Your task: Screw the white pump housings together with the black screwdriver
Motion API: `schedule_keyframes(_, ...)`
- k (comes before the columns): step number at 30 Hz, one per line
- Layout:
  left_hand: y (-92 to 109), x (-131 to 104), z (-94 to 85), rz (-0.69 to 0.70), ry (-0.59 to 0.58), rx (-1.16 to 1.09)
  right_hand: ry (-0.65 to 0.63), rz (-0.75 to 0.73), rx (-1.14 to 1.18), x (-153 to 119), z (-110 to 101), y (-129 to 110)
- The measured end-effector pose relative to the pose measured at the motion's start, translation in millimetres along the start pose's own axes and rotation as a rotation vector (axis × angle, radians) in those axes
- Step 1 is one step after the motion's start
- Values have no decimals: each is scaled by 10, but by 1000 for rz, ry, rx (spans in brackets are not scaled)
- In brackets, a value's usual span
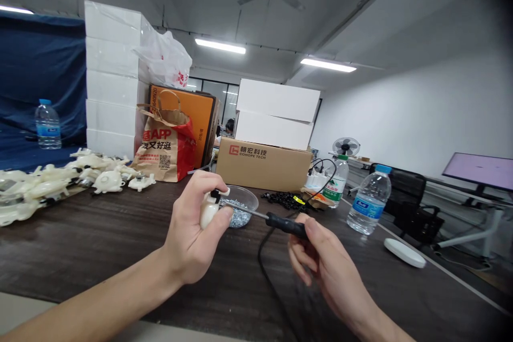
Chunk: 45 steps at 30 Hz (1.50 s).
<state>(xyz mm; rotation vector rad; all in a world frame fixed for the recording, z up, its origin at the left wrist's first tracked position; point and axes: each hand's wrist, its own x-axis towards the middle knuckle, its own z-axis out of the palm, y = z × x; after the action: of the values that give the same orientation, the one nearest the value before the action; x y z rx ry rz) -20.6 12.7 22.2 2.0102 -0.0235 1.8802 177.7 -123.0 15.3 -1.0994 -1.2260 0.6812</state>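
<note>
My left hand point(196, 230) is closed around a small white plastic part point(208, 212) with a black piece at its top, held up above the table. Fingers and thumb hide much of that part. My right hand point(324, 262) grips the black handle of a screwdriver point(282, 223). Its metal shaft points left, and the tip reaches the white part by my left thumb; the exact contact is hidden. Behind my left hand stands a clear round bowl point(252, 200) holding many small silvery screws point(239, 216).
White plastic housings point(108, 180) are heaped at the left. A paper bag point(162, 144), a cardboard box point(262, 165) and stacked white boxes point(112, 80) line the back. Black small parts point(282, 200), a water bottle point(366, 203) and a white lid point(404, 253) lie rightward. A black cable point(262, 256) crosses the table.
</note>
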Motion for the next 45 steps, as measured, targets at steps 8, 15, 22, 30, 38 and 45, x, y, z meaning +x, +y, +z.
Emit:
schedule_keyframes(8,4,-14,4,-8,-7,-5,14,3,16,6,-6,1)
schedule_keyframes(15,-7,-22,7,-5,-2,-8,-30,3,141,3,11,-49)
schedule_keyframes(22,-5,-27,16,-1,-8,-12,-7,-4,68,16,14,-15)
schedule_keyframes(30,0,-40,21,-24,-11,-24,45,21,10,10,16,-18)
schedule_keyframes(38,0,-27,19,-28,-2,0,-6,51,93,17,-3,-46)
schedule_keyframes(45,1,-35,12,-28,-8,-13,-18,43,-23,29,-7,-2)
